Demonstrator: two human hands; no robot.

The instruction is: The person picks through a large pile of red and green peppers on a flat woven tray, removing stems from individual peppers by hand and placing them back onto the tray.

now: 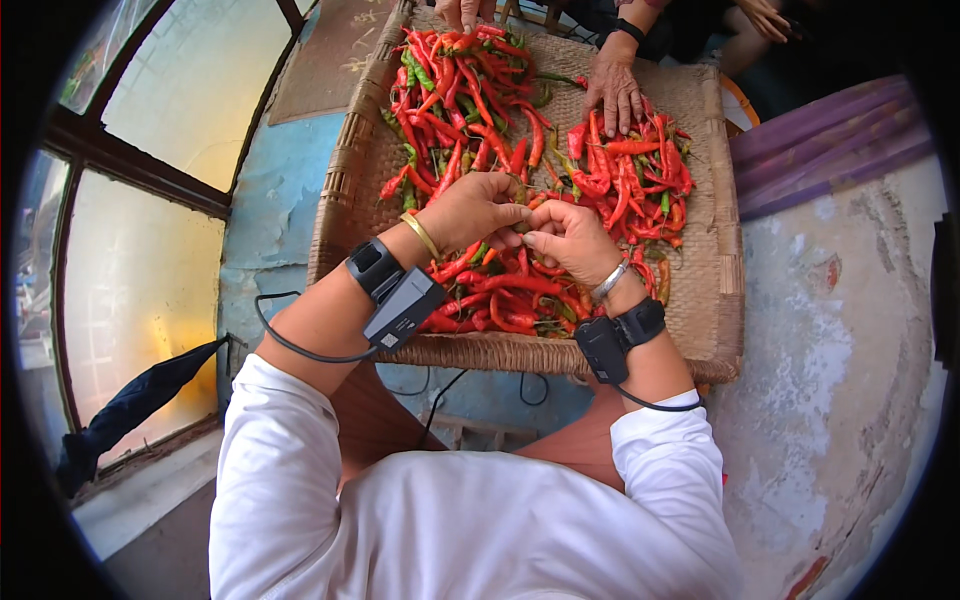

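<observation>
My left hand (478, 212) and my right hand (576, 242) meet above a woven tray (716, 290) of chili peppers. Both are closed in a pinch, fingertips nearly touching, on a greenish chili pepper (520, 192) that my fingers mostly cover. Under my hands lies a pile of red chili peppers (510, 298), some with green stems. A larger heap of red and green chili peppers (470, 95) fills the far left of the tray, and another heap (635, 170) lies at the right.
Across the tray, another person's hand (614, 88) rests on the right heap; a second hand (462, 12) touches the far left heap. A window (140, 290) and a folded dark umbrella (140, 400) stand at left. Purple cloth (830, 145) hangs by the right wall.
</observation>
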